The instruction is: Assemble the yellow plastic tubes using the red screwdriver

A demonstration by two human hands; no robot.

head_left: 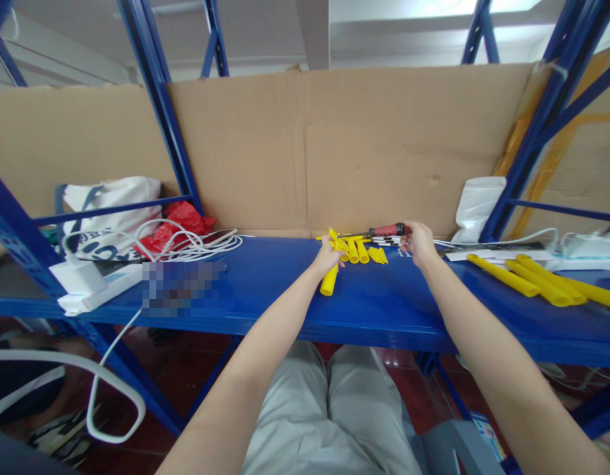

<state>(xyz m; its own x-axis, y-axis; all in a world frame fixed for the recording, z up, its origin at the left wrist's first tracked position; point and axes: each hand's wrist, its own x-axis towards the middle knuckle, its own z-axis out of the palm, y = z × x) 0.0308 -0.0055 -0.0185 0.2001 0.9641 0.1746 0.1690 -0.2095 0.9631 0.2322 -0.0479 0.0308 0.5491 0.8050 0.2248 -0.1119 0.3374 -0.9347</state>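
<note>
My left hand is closed around a yellow tube whose wide open end points toward me. At its upper end the tube meets more yellow pieces, and my fingers hide part of it. A screwdriver with a red and black handle lies level, its shaft pointing left toward that tube. The fingers of my right hand close on the butt of its handle. Between my hands are several short yellow tubes and some small yellow pointed pieces. Small whitish bits lie just below my right fingers.
Longer yellow tubes lie on the right of the blue shelf. Coiled white cable, a red plastic bag, a cloth bag and a power strip occupy the left. Cardboard stands behind; blue posts rise at both sides.
</note>
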